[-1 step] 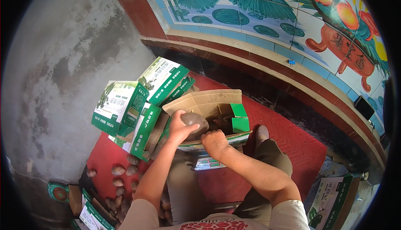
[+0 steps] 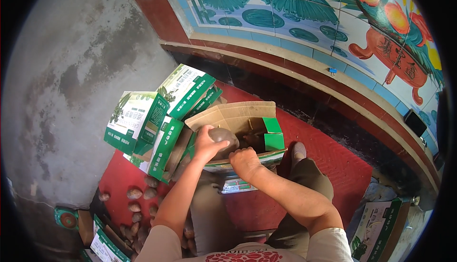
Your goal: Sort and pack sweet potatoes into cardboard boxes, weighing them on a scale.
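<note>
An open green and white cardboard carton [image 2: 231, 111] stands before me, its brown flaps raised at the far side. My left hand [image 2: 206, 145] is wrapped around a large, round, brown, tuber-like thing [image 2: 223, 139] at the carton's left part. My right hand [image 2: 245, 162] is closed on the carton's near edge, to the right of the left hand. Deeper in the carton lie more dark brown things [image 2: 254, 140], shadowed and partly hidden. Below the carton, a pale device with a green-lit panel [image 2: 236, 186], like a scale, partly shows.
Green and white cartons [image 2: 135, 119] are stacked at the left by the grey wall [image 2: 71, 71]. Several brown tuber-like things [image 2: 134, 194] lie on the red floor covering [image 2: 333, 176] at lower left. Another carton [image 2: 376, 228] stands lower right. A painted tile wall [image 2: 295, 9] rises beyond.
</note>
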Action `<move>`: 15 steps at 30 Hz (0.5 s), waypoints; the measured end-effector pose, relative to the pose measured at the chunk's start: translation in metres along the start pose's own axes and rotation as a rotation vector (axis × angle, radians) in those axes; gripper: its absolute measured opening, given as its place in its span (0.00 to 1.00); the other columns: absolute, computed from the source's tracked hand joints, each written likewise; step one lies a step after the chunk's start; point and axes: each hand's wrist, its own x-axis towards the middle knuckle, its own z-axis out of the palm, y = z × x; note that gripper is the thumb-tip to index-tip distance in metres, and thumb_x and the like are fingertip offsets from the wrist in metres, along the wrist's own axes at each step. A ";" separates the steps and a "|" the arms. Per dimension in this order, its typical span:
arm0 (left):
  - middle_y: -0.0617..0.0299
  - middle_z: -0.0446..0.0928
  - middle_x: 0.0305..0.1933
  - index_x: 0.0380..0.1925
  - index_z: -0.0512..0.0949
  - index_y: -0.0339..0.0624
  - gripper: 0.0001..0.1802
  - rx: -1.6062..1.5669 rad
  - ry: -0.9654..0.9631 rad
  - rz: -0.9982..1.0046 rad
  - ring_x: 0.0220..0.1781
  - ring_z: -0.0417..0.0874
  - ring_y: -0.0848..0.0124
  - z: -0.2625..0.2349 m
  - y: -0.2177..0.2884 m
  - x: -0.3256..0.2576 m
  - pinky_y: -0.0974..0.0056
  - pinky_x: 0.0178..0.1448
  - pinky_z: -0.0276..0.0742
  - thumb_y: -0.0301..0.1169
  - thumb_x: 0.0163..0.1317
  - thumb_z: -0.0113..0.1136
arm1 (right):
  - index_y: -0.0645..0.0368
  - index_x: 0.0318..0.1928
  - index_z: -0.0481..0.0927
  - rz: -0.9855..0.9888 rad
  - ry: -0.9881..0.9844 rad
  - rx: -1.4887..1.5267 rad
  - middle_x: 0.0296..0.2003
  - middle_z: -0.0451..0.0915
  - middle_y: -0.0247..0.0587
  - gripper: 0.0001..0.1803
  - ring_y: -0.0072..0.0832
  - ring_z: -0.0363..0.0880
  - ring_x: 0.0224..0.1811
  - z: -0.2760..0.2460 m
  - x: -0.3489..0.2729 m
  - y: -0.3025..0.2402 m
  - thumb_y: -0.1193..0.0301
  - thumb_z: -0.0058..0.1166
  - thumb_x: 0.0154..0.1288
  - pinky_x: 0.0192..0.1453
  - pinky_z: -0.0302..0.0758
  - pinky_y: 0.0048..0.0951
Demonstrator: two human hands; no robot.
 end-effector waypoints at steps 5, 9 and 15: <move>0.46 0.73 0.52 0.52 0.67 0.33 0.44 -0.232 -0.035 -0.305 0.54 0.75 0.58 0.020 -0.016 0.014 0.59 0.58 0.71 0.40 0.35 0.77 | 0.53 0.34 0.80 -0.011 0.018 -0.012 0.32 0.81 0.38 0.06 0.30 0.82 0.36 -0.001 0.000 -0.002 0.70 0.53 0.55 0.40 0.75 0.30; 0.40 0.71 0.57 0.58 0.64 0.30 0.49 0.036 -0.130 -0.248 0.59 0.74 0.55 0.025 -0.006 0.023 0.60 0.62 0.69 0.42 0.36 0.76 | 0.53 0.33 0.79 0.002 -0.012 -0.017 0.32 0.81 0.37 0.06 0.30 0.82 0.36 -0.003 0.000 0.001 0.70 0.54 0.54 0.40 0.75 0.30; 0.42 0.70 0.56 0.58 0.62 0.30 0.47 -0.057 -0.185 -0.354 0.59 0.72 0.57 0.034 -0.015 0.031 0.60 0.62 0.68 0.41 0.41 0.74 | 0.51 0.34 0.81 -0.003 -0.056 -0.057 0.33 0.82 0.35 0.06 0.28 0.83 0.37 -0.006 0.002 -0.002 0.70 0.54 0.56 0.40 0.74 0.29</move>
